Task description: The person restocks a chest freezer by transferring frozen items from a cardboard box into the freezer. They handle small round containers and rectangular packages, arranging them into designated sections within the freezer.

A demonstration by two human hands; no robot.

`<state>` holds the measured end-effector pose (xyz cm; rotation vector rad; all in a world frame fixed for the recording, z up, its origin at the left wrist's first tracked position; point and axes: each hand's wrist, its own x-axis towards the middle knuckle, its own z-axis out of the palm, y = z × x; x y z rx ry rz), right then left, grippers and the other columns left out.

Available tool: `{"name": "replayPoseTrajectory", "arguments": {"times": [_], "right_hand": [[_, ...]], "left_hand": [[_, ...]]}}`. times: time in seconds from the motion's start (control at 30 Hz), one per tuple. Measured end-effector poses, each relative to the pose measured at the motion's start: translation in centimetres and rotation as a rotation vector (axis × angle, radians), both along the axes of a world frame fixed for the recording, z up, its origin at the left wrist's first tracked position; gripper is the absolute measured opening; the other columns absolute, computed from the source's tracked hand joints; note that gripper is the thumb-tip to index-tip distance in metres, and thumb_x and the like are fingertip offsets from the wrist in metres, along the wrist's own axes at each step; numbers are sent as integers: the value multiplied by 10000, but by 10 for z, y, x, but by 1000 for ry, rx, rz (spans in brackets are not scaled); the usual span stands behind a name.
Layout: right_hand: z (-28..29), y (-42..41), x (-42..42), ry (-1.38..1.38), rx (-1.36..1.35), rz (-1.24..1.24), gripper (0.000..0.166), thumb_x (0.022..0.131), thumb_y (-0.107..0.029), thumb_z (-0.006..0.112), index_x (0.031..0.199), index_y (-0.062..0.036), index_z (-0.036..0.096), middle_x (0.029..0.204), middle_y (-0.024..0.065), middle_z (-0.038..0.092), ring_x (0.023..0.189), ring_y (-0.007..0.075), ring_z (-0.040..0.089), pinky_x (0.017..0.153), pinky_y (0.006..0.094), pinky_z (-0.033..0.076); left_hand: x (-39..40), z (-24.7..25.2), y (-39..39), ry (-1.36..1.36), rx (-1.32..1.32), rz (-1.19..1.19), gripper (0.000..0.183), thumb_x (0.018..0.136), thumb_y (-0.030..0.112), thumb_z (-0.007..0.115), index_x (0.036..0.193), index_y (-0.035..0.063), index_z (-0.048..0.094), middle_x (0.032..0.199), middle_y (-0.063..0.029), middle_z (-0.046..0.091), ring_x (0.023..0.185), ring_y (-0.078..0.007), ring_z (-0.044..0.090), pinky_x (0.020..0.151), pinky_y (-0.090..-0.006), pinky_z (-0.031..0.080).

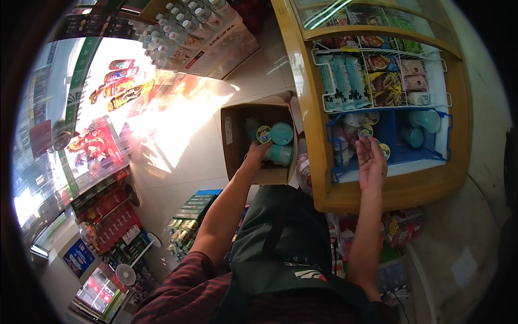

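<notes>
My left hand [255, 154] reaches into an open cardboard box [259, 175] on the floor, its fingers on a small cup with a yellow-and-green lid [263, 134]. Beside that cup lie an upright turquoise tub [282, 133] and a turquoise cup on its side [280, 154]. My right hand [371, 162] is over the blue basket [393, 131] in the chest freezer, palm showing, fingertips at another yellow-lidded cup [365, 130]. A further yellow-lidded cup [384, 151] sits just right of those fingers. Turquoise cups [415, 137] occupy the basket's right compartment.
The freezer's yellow rim [313, 162] stands between box and basket. White wire baskets [384, 108] behind hold wrapped ice creams [346, 83]. Bottled drinks [190, 30] stand on cartons beyond the box. Stacked packs [190, 227] are on the floor at left. Strong sunlight falls across the tiles.
</notes>
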<state>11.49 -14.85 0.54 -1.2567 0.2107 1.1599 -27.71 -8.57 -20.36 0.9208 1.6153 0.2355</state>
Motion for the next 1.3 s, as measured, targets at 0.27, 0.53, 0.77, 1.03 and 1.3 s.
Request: {"name": "replayPoseTrajectory", "arguments": {"times": [0.27,0.53,0.77,1.03,1.3], "right_hand": [[10,-5,-67,-13,-66,164,290,1027,-167,657,1252,14,630,1138,155,713,990,217,727,849,296,609],[17,-6,-82,-273,3,300,309,1028,-155,669,1266,39,638,1170,126,705,1029,168,678,894,289,565],[60,-23,-94,-356,183,704,710,912,-259,823,1507,-50,497,1410,151,601,1238,243,612,968,353,540],[108,-38,-65,-227,387,510,1032,799,-172,910,1619,-106,286,1502,142,441,1340,278,535,1102,407,493],[82,-31,38,-322,166,-160,910,836,-282,858,1522,-19,322,1346,166,525,1191,244,599,957,361,555]], "left_hand": [[24,-6,-10,-38,-269,488,594,785,161,839,1312,20,605,1165,-187,669,1002,-337,677,825,-462,572],[-9,85,3,-210,-25,239,509,850,103,779,1312,-52,630,1126,-164,700,985,-241,683,844,-359,561],[-1,228,46,-584,-203,148,459,906,169,778,1307,-13,649,1244,-167,681,1148,-290,669,1022,-425,563],[144,317,67,-759,-71,-228,548,888,244,785,1342,-23,631,1293,-155,673,1190,-266,657,1074,-410,501],[296,297,67,-743,-81,-401,787,1027,480,573,1632,70,281,1605,-154,389,1385,-322,476,1096,-502,450]]}}
